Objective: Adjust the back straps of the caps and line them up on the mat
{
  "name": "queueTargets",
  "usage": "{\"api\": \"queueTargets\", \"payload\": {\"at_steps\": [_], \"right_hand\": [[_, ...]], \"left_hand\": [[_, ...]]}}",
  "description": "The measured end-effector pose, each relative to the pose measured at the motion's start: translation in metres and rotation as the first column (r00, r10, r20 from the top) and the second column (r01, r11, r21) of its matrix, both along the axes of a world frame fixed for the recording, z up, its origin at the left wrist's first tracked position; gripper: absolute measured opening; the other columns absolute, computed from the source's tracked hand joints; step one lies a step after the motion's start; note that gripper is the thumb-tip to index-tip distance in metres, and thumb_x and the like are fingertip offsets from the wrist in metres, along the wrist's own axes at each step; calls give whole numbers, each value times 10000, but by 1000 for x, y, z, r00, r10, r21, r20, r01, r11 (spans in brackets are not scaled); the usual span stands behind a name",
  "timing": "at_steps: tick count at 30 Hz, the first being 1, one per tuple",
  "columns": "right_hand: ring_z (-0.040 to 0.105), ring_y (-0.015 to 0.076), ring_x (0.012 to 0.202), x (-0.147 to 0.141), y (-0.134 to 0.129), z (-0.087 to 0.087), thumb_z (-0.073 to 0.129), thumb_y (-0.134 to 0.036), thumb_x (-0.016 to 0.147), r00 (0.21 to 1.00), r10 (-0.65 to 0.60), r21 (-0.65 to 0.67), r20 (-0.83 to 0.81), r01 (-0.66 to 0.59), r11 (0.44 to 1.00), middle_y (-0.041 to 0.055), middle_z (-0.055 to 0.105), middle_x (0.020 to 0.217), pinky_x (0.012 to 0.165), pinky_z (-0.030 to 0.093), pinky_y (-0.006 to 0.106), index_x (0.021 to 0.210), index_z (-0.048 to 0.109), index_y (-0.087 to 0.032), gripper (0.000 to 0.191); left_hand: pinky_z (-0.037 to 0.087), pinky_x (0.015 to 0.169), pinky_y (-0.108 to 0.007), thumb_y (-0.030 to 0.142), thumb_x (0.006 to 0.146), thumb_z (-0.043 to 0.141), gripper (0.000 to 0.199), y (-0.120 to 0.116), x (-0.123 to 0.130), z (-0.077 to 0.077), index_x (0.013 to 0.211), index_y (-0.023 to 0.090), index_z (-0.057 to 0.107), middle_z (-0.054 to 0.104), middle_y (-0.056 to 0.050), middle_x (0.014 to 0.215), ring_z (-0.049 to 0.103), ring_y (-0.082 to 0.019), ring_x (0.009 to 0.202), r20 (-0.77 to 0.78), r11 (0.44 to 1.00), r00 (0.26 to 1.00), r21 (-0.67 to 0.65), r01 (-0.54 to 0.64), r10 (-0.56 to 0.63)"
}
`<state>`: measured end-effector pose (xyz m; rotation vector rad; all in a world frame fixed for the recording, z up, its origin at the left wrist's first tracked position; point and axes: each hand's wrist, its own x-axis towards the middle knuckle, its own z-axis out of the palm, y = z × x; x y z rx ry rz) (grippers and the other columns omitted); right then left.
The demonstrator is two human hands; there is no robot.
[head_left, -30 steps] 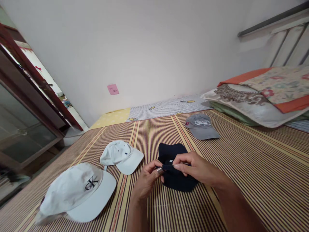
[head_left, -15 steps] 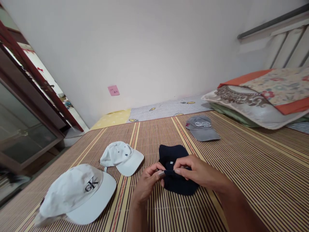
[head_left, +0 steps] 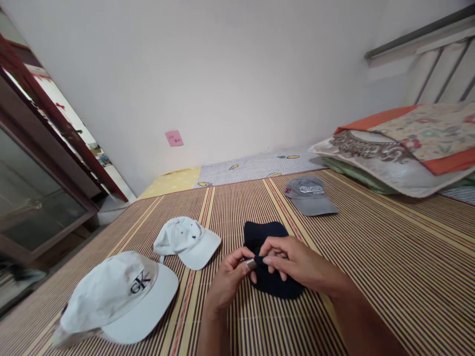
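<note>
A dark navy cap (head_left: 284, 287) lies upturned on the striped mat in front of me, its brim pointing away. My left hand (head_left: 234, 269) pinches the metal buckle (head_left: 251, 264) on the cap's back strap between thumb and fingers. From the other side, my right hand (head_left: 287, 259) grips the strap close to the buckle, thumb and forefinger pressed together. The fingers hide most of the strap. To the left sit a small white cap (head_left: 187, 242) and a larger white cap with black CK letters (head_left: 122, 296). A grey cap (head_left: 311, 196) rests beyond my right hand.
The striped mat (head_left: 389, 257) covers the bed, with a patterned sheet (head_left: 252, 163) showing along the wall. Pillows (head_left: 393, 148) are stacked at the right, below a radiator (head_left: 445, 74). A glass-fronted door (head_left: 33, 193) stands at the left.
My right hand has shifted left along the strap, closer to the buckle and my left hand. The buckle shows more now. The other caps have stayed put.
</note>
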<state>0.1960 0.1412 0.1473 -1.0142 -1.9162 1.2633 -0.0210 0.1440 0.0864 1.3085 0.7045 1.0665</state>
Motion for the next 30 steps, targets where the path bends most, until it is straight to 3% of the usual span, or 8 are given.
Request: {"api": "queueTargets", "payload": {"at_steps": [7,19,25,30], "right_hand": [[511,104,581,-3,1,3,594,-222,925,997,-41,88,68,35,995,-22,647,680,541,327,237,801,676,-200,150],[545,116,624,0,0,5,588,-200,921,997,-30,147,73,18,989,-25,656,682,583,349,247,783,666,-197,159],[564,117,620,0,-1,8,592,-211,912,996,22,89,84,-29,996,-23,661,664,592,373,243,802,683,-191,144],[582,124,632,1,-3,7,580,-191,898,993,21,63,115,-28,998,-17,659,664,600,383,244,800,679,-184,139]], "left_hand": [[386,617,-230,426,847,784,308,1,2,-2,939,153,672,613,16,730,552,-100,597,31,999,999,-33,-41,42],[322,554,-202,391,853,773,272,-2,4,3,911,153,653,528,56,647,452,-65,524,4,999,1000,-33,-3,3],[338,579,-210,394,897,728,256,-2,4,2,898,151,648,542,39,705,473,-70,565,-22,1000,1000,-5,-6,6],[339,578,-212,435,929,688,290,-3,4,5,895,151,639,526,50,628,448,-77,549,-54,1000,998,-3,15,-16]]}}
